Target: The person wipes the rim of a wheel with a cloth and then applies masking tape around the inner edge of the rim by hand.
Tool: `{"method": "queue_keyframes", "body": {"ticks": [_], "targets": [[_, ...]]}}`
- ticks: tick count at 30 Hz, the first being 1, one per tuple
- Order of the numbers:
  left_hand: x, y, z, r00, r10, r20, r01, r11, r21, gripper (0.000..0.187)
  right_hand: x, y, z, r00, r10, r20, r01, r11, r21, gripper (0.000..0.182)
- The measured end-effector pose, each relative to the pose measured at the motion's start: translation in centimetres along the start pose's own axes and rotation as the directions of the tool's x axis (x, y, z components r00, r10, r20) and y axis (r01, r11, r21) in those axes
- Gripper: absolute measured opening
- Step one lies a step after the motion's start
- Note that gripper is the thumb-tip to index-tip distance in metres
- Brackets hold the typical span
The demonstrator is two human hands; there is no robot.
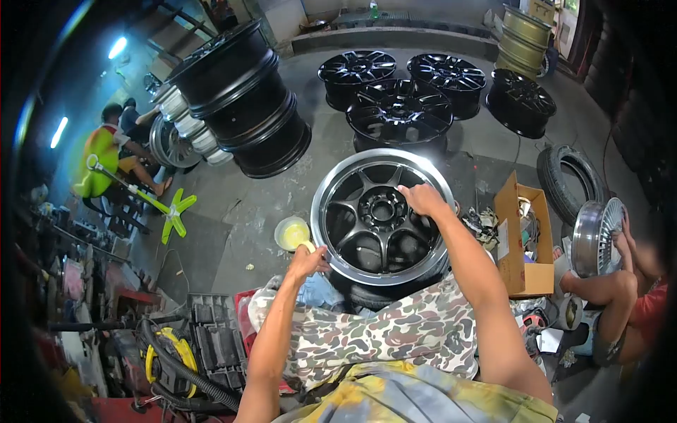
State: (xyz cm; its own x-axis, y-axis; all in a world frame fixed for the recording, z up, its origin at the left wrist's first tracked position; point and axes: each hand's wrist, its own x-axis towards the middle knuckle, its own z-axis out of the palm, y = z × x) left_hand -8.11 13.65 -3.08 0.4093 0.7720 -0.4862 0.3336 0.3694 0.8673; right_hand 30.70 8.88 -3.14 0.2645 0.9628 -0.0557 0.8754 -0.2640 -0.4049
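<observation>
A car wheel rim [384,257] with a bright polished lip and dark grey spokes lies tilted face up before my knees, on top of a tyre [370,297]. My right hand [425,201] reaches over its face, fingers closed and pressed against a spoke beside the hub; anything beneath the fingertips is hidden. At the lip's left edge is my left hand [307,261], closed around a small pale yellow piece [308,246], possibly sponge. Just beyond it stands a bowl [279,234] with yellowish contents.
Several glossy black wheels [399,113] lie ahead. Stacked black rims [247,99] stand at left, near a green star-shaped stand [176,211]. A cardboard box [534,278] and tyre [564,176] are at right, where another person holds a silver wheel [589,236]. Tools crowd the lower left.
</observation>
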Motion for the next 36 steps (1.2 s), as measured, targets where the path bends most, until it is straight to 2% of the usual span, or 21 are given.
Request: {"method": "queue_keyframes", "body": {"ticks": [1,3,6,7,8,10,13,17,20,21,22,24,25,26,28,29,31,32,34,35,36], "targets": [[0.3,0.2,0.6,0.996,-0.001,-0.086,0.008,0.997,0.082,0.033,-0.3,-0.6,-0.6,0.998,0.054,0.029,-0.055,0.998,0.027,0.08],[0.8,0.4,1.0,0.986,0.01,-0.165,0.016,0.988,0.155,0.036,-0.3,-0.8,-0.5,0.998,0.05,0.048,-0.053,0.997,0.056,0.081],[2.4,0.8,1.8,0.943,0.157,-0.292,-0.002,0.883,0.469,0.039,-0.5,-0.8,-1.1,0.994,0.065,0.089,-0.072,0.994,0.085,0.086],[2.7,1.1,1.7,0.909,0.223,-0.353,0.007,0.837,0.547,0.048,-0.8,-0.8,-1.0,0.988,0.09,0.128,-0.1,0.992,0.072,0.086],[3.5,1.4,1.6,0.911,0.225,-0.346,-0.002,0.841,0.542,0.048,-1.2,-0.7,-0.8,0.979,0.118,0.169,-0.13,0.99,0.058,0.088],[5.9,1.8,1.7,0.82,0.37,-0.436,-0.031,0.789,0.613,0.043,-3.1,-1.2,-0.9,0.966,0.142,0.218,-0.174,0.976,0.134,0.093],[10.4,2.9,1.0,0.798,0.406,-0.445,-0.047,0.779,0.626,0.04,-7.2,-2.8,-0.7,0.968,0.137,0.211,-0.176,0.968,0.177,0.095],[11.5,5.6,1.9,0.758,0.573,-0.31,-0.239,0.687,0.687,0.037,-10.1,-4.0,-1.5,0.955,0.167,0.247,-0.197,0.975,0.105,0.083],[10.6,6.7,2.7,0.718,0.62,-0.317,-0.234,0.644,0.729,0.038,-10.7,-4.4,-2.5,0.951,0.117,0.287,-0.162,0.977,0.137,0.073],[9.7,7.7,3.1,0.727,0.611,-0.313,-0.208,0.63,0.748,0.051,-10.6,-4.5,-2.5,0.959,0.084,0.272,-0.12,0.986,0.116,0.068],[9.6,7.7,3.4,0.725,0.618,-0.304,-0.209,0.618,0.758,0.051,-10.5,-4.5,-2.6,0.965,0.048,0.259,-0.075,0.993,0.095,0.062],[9.4,7.4,3.7,0.4,0.88,-0.256,-0.332,0.4,0.855,0.058,-10.1,-4.9,-3.9,0.977,0.041,0.208,-0.055,0.996,0.066,0.058],[7.7,8.2,4.3,0.378,0.903,-0.205,-0.321,0.335,0.886,0.063,-10.3,-5.5,-4.8,0.985,0.035,0.17,-0.039,0.999,0.024,0.054],[6.0,8.9,5.4,0.38,0.904,-0.194,-0.312,0.323,0.894,0.063,-10.2,-5.9,-5.7,0.996,0.017,0.084,-0.02,0.999,0.037,0.044],[2.7,10.0,8.2,0.528,0.805,-0.271,-0.598,0.579,0.554,0.062,-10.0,-6.2,-6.6,0.989,-0.127,-0.076,0.137,0.98,0.144,0.038],[1.9,9.9,9.1,0.587,0.785,-0.2,-0.618,0.594,0.515,0.061,-10.0,-6.5,-6.3,0.989,-0.126,-0.076,0.136,0.978,0.157,0.038],[0.0,10.6,11.6,0.691,0.72,-0.069,-0.651,0.661,0.373,0.059,-10.0,-7.3,-6.1,0.932,-0.284,-0.226,0.355,0.843,0.405,0.026],[-0.6,10.6,12.8,0.703,0.711,0.02,-0.681,0.664,0.309,0.056,-10.2,-7.8,-5.8,0.911,-0.353,-0.212,0.411,0.777,0.476,0.024],[-1.8,10.9,15.4,0.734,0.667,0.124,-0.679,0.721,0.141,0.049,-10.6,-8.9,-6.0,0.956,-0.295,-0.009,0.25,0.795,0.552,0.029],[-2.1,11.1,16.1,0.739,0.652,0.171,-0.674,0.721,0.16,0.049,-10.5,-8.9,-4.3,0.914,-0.316,-0.253,0.405,0.697,0.592,0.03],[-2.3,11.5,16.7,0.742,0.636,0.212,-0.669,0.722,0.176,0.05,-10.7,-8.9,-4.6,0.912,-0.325,-0.249,0.409,0.697,0.589,0.03]]}}
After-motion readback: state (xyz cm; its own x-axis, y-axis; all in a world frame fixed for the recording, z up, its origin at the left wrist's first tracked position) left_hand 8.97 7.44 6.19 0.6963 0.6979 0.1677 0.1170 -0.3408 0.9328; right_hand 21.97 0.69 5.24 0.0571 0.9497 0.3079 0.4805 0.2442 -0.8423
